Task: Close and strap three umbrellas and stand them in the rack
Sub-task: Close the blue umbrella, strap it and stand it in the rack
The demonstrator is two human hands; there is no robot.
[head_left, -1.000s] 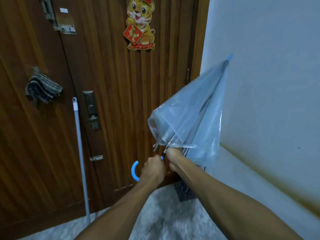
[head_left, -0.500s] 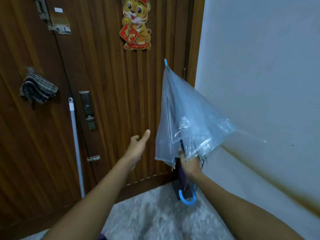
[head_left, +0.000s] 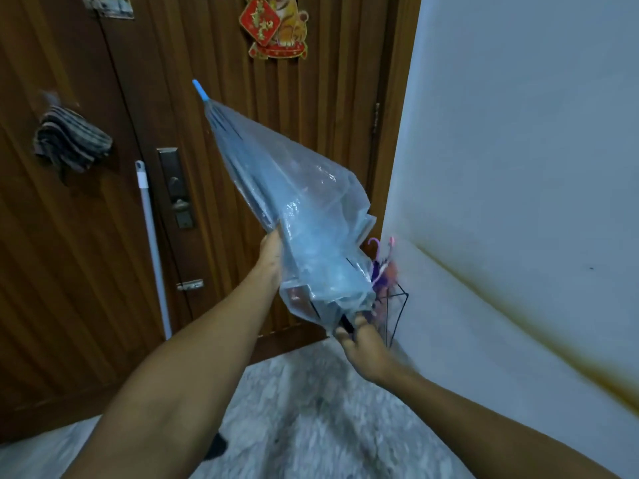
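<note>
2 hands point(head_left: 363, 347), crinkled clear plastic umbrella point(head_left: 294, 216), tilted

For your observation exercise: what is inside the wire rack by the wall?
In the rack stands a pink-purple umbrella, handle up. The clear umbrella covers the rack's left side, so anything more is hidden.

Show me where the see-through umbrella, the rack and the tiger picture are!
umbrella point(head_left: 276, 188): head view, on the clear folded canopy.
rack point(head_left: 403, 302): head view, on its black wire frame by the wall.
tiger picture point(head_left: 273, 25): head view, on the red and gold part.
</note>
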